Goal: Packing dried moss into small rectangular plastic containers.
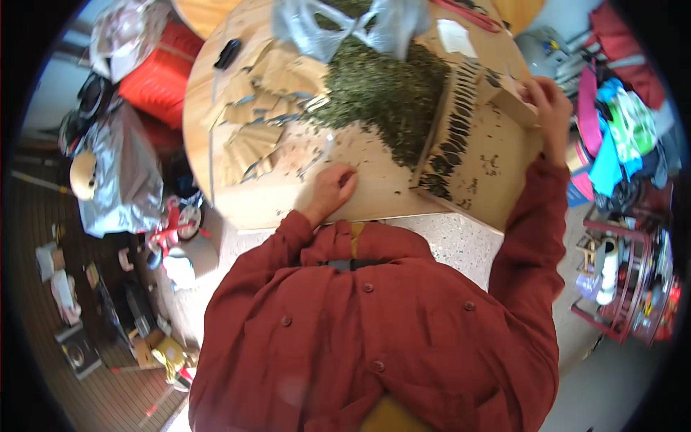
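Observation:
My left hand [333,190] rests on the near part of the round wooden table with its fingers curled in; what they hold, if anything, is hidden. On the right, my right hand [548,111] reaches over a shallow cardboard tray [495,183]. Its fingers are bent together at a small cardboard box [507,105] standing in the tray, and their tips are partly hidden. A long row of slim dark pieces [458,119] lies along the tray's left wall. Beside the tray spreads a heap of dried green crushed leaves [385,90].
Torn brown paper [252,147] lies left of the heap, near a black object [228,54]. A translucent plastic bag [306,29] sits at the far side, with a white card [455,37] and red scissors handles [471,16]. Bags and a red bin [162,75] stand left of the table.

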Motion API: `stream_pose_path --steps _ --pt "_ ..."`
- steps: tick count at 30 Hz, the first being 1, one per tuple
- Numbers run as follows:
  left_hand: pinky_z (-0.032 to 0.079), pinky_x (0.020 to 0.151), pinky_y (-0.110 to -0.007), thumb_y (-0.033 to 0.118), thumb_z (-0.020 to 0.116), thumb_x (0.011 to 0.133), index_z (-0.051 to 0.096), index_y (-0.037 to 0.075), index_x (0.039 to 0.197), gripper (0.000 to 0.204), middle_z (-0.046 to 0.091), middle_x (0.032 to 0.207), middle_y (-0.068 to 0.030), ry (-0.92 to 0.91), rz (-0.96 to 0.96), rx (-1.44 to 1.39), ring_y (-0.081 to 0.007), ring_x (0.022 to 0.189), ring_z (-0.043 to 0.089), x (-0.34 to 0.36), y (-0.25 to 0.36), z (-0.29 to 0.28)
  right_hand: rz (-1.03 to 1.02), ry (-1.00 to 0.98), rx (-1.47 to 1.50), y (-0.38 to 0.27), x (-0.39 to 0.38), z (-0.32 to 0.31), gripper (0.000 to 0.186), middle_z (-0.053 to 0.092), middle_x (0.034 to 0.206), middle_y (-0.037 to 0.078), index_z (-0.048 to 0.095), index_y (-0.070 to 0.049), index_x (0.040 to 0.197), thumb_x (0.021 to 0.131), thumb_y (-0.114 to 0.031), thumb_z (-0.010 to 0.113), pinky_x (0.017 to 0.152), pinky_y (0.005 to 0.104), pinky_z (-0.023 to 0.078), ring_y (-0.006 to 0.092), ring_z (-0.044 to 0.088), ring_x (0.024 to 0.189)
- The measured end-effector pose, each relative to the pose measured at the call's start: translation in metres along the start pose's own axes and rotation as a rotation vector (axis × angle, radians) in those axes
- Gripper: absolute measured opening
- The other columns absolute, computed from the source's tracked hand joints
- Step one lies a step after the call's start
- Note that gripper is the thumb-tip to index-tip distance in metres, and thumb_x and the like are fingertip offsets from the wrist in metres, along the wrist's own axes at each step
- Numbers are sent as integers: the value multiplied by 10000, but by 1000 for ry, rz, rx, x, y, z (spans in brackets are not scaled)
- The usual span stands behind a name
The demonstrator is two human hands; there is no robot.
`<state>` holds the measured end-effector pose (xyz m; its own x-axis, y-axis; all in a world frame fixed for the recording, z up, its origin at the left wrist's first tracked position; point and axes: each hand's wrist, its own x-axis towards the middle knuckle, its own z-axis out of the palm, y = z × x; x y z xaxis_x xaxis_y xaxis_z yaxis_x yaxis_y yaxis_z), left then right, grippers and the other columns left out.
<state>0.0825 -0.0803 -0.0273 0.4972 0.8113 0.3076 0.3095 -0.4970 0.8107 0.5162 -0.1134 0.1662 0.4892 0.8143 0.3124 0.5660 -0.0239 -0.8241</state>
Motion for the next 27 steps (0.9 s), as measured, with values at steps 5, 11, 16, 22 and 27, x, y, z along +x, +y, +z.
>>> stream_pose_path --steps 5,11,16,22,27 --pt "466 551 -299 89 638 827 652 24 876 82 632 708 -91 -50 -164 -215 -185 575 587 2 6 -11 -151 -199 83 -133 -76 49 130 660 849 62 645 24 958 925 -77 571 752 247 490 114 611 791" --pt "462 560 -284 98 626 837 648 12 885 101 625 686 -89 -153 -181 -324 -163 585 583 2 16 -28 -291 -605 81 -173 -144 153 122 662 851 80 643 29 979 859 18 627 693 249 508 127 634 772" --pt "482 601 -312 122 618 845 652 7 898 131 650 718 -103 -314 -239 -404 -193 615 608 -18 17 -52 -391 -637 180 -158 -146 266 196 670 922 118 631 16 1048 857 -24 646 700 263 515 156 657 792" --pt "504 666 -335 131 608 850 662 6 921 154 669 771 -124 -376 -205 -411 -222 696 648 -40 7 -90 -633 -768 67 -135 -162 376 365 608 1097 199 551 28 1152 805 -72 602 830 436 486 361 601 979" --pt "513 709 -338 118 603 839 667 11 928 154 679 817 -132 -394 -252 -320 -243 749 661 -50 0 -118 -773 -953 -156 -151 -163 425 486 549 1246 219 503 56 1238 770 -36 596 986 378 433 346 526 1162"
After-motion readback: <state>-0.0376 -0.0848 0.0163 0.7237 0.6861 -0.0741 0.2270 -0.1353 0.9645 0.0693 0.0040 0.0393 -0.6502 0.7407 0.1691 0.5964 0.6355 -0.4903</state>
